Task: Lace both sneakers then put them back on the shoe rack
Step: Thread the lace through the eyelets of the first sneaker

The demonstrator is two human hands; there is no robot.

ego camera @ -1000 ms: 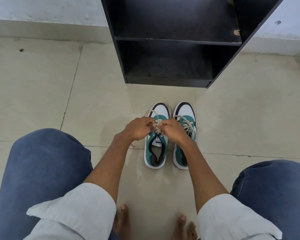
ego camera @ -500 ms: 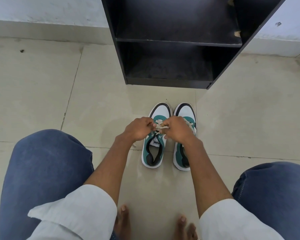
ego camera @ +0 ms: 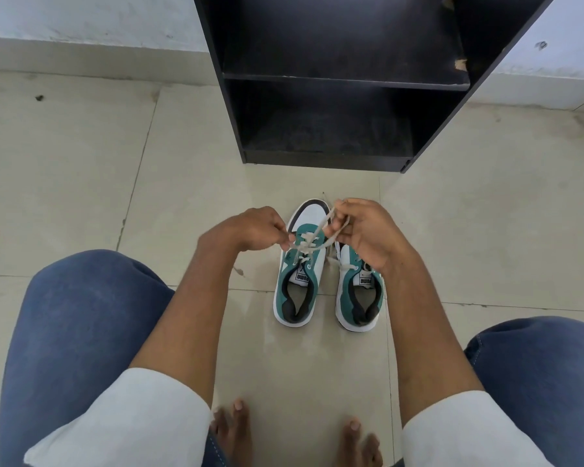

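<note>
Two white and teal sneakers stand side by side on the floor, toes toward the rack. The left sneaker (ego camera: 300,274) has its cream lace (ego camera: 314,242) crossed through the eyelets. My left hand (ego camera: 250,230) pinches one lace end at the sneaker's left side. My right hand (ego camera: 364,234) grips the other end, pulled up and to the right, and covers the toe of the right sneaker (ego camera: 359,298). The black shoe rack (ego camera: 334,82) stands just beyond, its shelves bare.
Beige tiled floor (ego camera: 81,180) spreads all around, with a white wall behind the rack. My knees in blue jeans (ego camera: 81,332) frame both sides, and my bare feet (ego camera: 233,426) rest near the bottom edge.
My hands have drawn apart, the right one rising toward the toes, and the lace is now stretched taut between them over the left sneaker.
</note>
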